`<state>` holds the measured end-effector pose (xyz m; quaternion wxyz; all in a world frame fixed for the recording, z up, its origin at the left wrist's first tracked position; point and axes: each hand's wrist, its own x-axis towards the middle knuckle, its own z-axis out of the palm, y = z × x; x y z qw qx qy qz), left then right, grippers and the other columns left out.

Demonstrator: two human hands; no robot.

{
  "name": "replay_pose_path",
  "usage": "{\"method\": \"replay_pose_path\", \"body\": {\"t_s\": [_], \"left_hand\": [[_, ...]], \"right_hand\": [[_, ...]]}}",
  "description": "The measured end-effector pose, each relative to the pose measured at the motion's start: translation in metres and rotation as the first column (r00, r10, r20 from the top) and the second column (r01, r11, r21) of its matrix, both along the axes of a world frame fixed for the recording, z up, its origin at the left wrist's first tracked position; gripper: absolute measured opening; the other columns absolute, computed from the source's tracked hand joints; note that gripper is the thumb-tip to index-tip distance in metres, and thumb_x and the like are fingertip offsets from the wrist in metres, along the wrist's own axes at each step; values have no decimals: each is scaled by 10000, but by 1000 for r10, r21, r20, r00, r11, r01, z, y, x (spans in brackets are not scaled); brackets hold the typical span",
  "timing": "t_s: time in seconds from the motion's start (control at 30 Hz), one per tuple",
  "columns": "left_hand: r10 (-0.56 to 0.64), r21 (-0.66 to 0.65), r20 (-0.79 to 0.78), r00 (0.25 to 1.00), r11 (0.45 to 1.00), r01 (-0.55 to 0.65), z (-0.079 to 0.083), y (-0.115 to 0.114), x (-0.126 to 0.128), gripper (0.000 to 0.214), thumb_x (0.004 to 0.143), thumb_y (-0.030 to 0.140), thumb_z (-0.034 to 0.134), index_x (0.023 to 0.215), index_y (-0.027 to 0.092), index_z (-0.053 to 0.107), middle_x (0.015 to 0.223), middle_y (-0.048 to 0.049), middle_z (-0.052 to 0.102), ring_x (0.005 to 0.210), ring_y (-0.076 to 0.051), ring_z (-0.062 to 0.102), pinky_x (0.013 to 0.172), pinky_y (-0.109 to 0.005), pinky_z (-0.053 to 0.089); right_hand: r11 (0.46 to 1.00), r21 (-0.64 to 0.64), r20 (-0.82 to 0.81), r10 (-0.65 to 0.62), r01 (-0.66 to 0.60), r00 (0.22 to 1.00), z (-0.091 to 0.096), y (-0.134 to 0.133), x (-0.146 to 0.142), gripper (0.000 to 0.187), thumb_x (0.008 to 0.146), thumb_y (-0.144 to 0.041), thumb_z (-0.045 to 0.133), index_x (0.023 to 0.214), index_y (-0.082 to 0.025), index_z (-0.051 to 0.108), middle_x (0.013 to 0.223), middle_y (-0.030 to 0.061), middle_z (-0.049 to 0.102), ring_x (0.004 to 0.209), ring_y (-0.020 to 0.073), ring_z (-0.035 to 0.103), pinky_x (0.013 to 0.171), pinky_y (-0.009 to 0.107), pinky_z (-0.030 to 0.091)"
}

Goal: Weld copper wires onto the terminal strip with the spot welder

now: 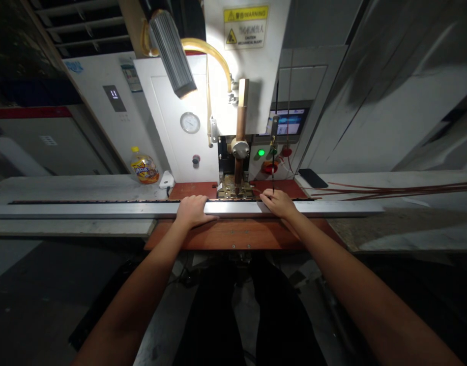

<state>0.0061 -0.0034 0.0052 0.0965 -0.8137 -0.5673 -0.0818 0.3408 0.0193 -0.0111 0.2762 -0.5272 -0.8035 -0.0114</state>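
Below the copper-coloured shaft point(238, 170) of a white machine point(260, 68), I have both hands on a long silver metal bar point(237, 208), which lies crosswise above a reddish-brown board point(218, 237). My left hand point(193, 210) grasps the bar to the left of the shaft, fingers laid over the top and thumb along the near side. My right hand point(280, 204) rests on it to the right, fingers bent at the far edge; whether they pinch anything there, I cannot tell. Along that far edge runs a thin dark strip point(104, 202). Thin brown rods point(401, 189) lie on the right near a black smartphone point(313, 178). On the left stands a yellow-capped drink bottle point(144, 168). A work lamp point(174, 56) hangs above a round dial gauge point(190, 122). Beyond my right hand, a green button point(261, 152) glows below a lit screen point(289, 123), while a warning label point(245, 28) marks the upper housing.
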Motion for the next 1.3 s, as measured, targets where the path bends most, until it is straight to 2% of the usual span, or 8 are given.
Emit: {"method": "replay_pose_path", "body": {"t_s": [0.73, 1.3], "left_hand": [[-3, -12, -21, 1000, 1000, 3, 1, 0, 8, 715, 715, 815, 615, 1118, 226, 661, 1121, -128, 728, 1052, -345, 657, 864, -422, 457], [-16, 6, -33, 999, 1000, 16, 2, 0, 13, 716, 710, 829, 611, 1086, 221, 659, 1102, -125, 736, 1033, -348, 664, 843, -425, 459]], "right_hand": [[1000, 2, -18, -23, 23, 1000, -4, 2, 9, 353, 961, -344, 425, 728, -224, 662, 827, 76, 726, 829, 208, 636, 705, 292, 370], [999, 7, 3, -42, 42, 999, -2, 0, 13, 337, 954, -339, 434, 699, -229, 625, 805, 67, 721, 779, 202, 628, 689, 295, 358]]}}
